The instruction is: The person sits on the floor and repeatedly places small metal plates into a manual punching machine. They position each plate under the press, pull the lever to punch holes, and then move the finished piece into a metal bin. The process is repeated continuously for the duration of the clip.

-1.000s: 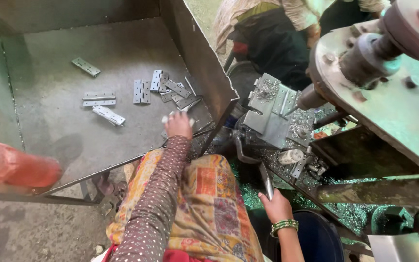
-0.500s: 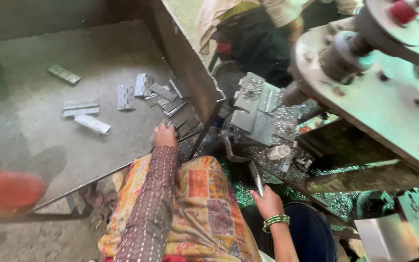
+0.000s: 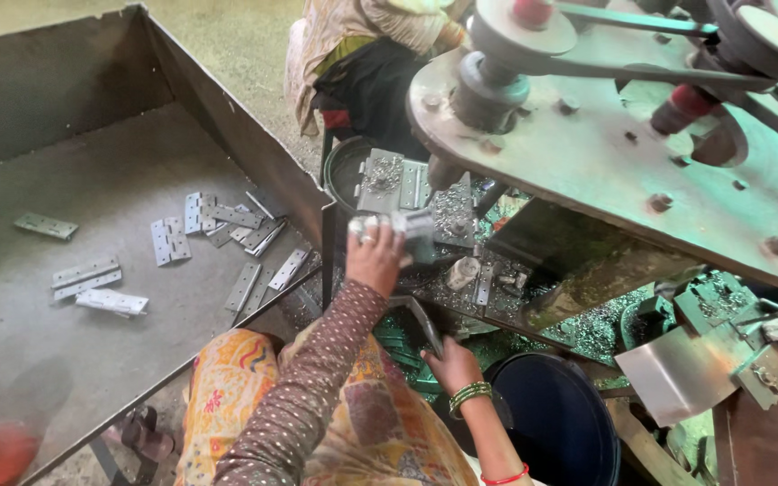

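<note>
The left hand point(image 3: 375, 256) has come away from the metal tray point(image 3: 227, 117) and is now gripping a steel hinge point(image 3: 411, 225) at the press bed — the right hand point(image 3: 447, 364) is clutching the lever point(image 3: 420, 319) below it.

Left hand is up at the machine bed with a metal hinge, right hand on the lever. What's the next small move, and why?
Probably seat the flat grey metal hinge onto the steel fixture plate under the machine head. The left hand holds it just at the plate's front edge, not yet laid flat, while the right hand grips the curved metal lever, apparently ready to pull.
</note>
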